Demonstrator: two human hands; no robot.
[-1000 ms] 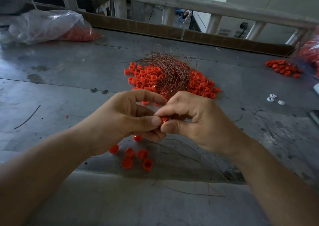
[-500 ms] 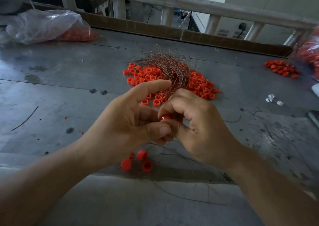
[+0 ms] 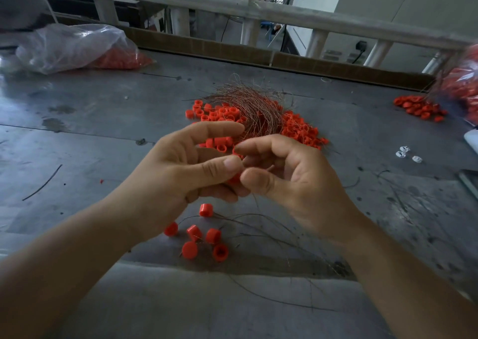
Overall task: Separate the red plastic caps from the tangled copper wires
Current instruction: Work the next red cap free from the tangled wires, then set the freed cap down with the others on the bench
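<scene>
My left hand [image 3: 188, 168] pinches a red cap [image 3: 234, 177] between thumb and lower fingers, its index finger stretched out. Close beside it, my right hand [image 3: 289, 178] has curled fingers with the thumb tip against the same cap; a thin wire [image 3: 256, 200] hangs below the fingers. Behind the hands lies a tangle of copper wires [image 3: 253, 108] on a heap of red caps [image 3: 297, 129]. Several loose red caps [image 3: 204, 235] lie on the metal table [image 3: 90, 136] under my hands, among stray wires [image 3: 261, 224].
A clear plastic bag of red caps [image 3: 77, 48] lies at the far left. Another bag [image 3: 463, 85] and a small cap pile [image 3: 419, 108] sit at the far right. Small white parts [image 3: 407, 155] lie right of the heap. A wooden rail [image 3: 258, 10] borders the back.
My hands have drawn slightly apart and the right hand's fingers have loosened. One more loose cap now lies on the table below them. My head moved a little closer.
</scene>
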